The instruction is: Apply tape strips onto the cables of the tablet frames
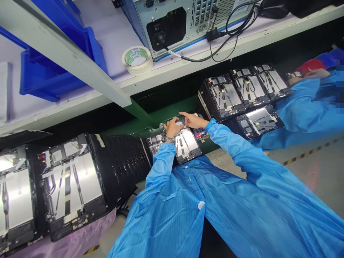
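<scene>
In front of my body lies an opened tablet (186,143), its silvery battery area and dark flex cables showing. My left hand (172,128), with a dark band at the wrist, is over the tablet's far end; its fingers are bent and pressed down there, and what they hold is hidden. From the right, my right hand (195,120) reaches to the same end. Its fingers are closed around a thin dark pointed tool (177,111), whose kind is too small to tell. Another opened tablet (156,142) sits beside my left wrist.
Long stacks of opened tablets (72,186) stand at left, with more tablets (224,95) at right. A co-worker's blue sleeve (303,104) is close on the right. Above, a shelf edge (172,77) carries a tape roll (137,60), a computer case (199,21) and blue bins (61,68).
</scene>
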Tool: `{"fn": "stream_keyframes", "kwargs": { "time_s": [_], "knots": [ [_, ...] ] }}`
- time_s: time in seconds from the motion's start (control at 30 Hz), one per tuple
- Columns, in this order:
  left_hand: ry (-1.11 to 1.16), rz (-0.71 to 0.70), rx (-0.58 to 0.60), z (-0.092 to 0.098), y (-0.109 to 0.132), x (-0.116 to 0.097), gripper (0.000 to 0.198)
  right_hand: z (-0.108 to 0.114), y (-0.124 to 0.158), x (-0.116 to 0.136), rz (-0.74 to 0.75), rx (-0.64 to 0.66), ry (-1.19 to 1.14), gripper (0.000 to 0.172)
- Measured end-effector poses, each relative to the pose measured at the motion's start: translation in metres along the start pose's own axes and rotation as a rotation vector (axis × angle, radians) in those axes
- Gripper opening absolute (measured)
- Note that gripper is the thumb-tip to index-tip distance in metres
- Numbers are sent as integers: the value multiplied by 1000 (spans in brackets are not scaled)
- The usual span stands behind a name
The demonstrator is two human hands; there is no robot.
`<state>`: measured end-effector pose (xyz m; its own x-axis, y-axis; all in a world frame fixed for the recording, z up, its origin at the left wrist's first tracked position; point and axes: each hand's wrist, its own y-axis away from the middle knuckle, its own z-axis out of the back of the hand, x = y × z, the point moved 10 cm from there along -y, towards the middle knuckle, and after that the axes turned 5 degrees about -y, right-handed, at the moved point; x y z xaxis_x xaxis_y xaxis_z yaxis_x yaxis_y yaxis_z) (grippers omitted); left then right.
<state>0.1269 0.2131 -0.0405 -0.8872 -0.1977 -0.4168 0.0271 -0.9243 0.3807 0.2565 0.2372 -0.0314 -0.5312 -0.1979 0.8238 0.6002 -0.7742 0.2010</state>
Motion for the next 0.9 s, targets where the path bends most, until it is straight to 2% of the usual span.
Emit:
{"fn": "stream_keyframes", "kwargs": {
  "time_s": [0.27,0.63,0.9],
  "knots": [
    [3,8,8,-1,0,1,47,0,-3,10,20,44,151,93],
    [5,-9,-5,-4,-3,3,46,-8,-10,7,39,65,184,91],
    [-1,-16,-13,-5,-4,4,48,-6,-7,18,28,18,275,92]
  ]
}}
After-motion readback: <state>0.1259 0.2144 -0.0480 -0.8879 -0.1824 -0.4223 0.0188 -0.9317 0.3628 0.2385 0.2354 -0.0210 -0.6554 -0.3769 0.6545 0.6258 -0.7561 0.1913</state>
